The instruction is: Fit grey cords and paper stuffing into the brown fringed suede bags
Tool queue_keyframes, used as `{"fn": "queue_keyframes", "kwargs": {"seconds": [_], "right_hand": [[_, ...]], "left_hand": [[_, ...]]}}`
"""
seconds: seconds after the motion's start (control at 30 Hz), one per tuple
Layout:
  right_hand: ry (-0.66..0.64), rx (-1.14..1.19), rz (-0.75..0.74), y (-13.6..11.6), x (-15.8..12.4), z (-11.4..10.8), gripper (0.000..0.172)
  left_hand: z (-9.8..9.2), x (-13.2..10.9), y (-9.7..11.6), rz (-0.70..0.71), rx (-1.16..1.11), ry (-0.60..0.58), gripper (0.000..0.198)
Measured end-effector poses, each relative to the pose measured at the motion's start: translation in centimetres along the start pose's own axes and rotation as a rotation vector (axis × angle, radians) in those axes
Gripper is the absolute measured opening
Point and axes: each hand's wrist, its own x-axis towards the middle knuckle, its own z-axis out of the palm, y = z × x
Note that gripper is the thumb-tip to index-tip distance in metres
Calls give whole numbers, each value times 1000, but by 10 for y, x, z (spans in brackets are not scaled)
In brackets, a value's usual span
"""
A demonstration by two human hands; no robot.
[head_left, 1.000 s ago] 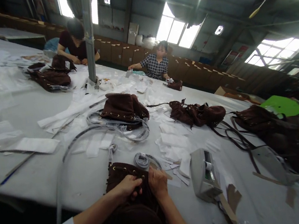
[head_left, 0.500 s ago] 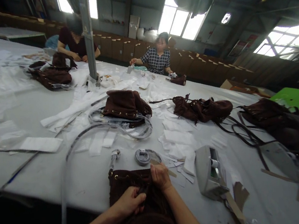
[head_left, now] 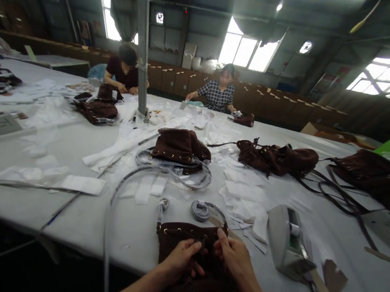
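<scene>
A dark brown suede drawstring bag [head_left: 175, 236] with gold eyelets lies at the near edge of the white table [head_left: 80, 220], hanging over toward me. My left hand [head_left: 182, 260] is closed, pinching a dark cord at the bag's mouth. My right hand [head_left: 234, 256] is closed just beside it, fingers pressed on the same bag opening. A grey tape roll [head_left: 200, 210] lies just beyond the bag.
A grey tape dispenser [head_left: 288, 242] stands to the right. More brown bags [head_left: 180, 146] [head_left: 279, 159] [head_left: 374, 170], white paper scraps [head_left: 242, 193] and grey straps [head_left: 126, 182] cover the table. A metal post [head_left: 143, 50] rises mid-table. Two people work at the far side.
My view shifted, so everything slid right. Both hands drew close together at the bag's mouth; my left hand now pinches the cord.
</scene>
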Motion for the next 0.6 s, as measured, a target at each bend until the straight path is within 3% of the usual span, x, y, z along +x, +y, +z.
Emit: {"fn": "queue_keyframes", "kwargs": {"seconds": [0.07, 0.1, 0.23, 0.33, 0.47, 0.6], "right_hand": [[-234, 121, 133, 3, -10, 9, 58], [-277, 164, 154, 5, -12, 16, 56], [-244, 321, 260, 17, -5, 41, 48], [-236, 425, 358, 24, 3, 50, 46], [-230, 507, 320, 31, 8, 52, 46], [-270, 346, 200, 31, 16, 48, 43]], "left_hand": [[1, 0, 1, -8, 65, 2, 50], [0, 0, 2, -12, 91, 14, 52], [-4, -1, 6, -35, 248, 55, 54], [-7, -3, 17, 6, 568, 108, 44], [-7, -3, 32, 240, 937, 310, 31], [-4, 8, 38, 198, 896, 430, 26]]}}
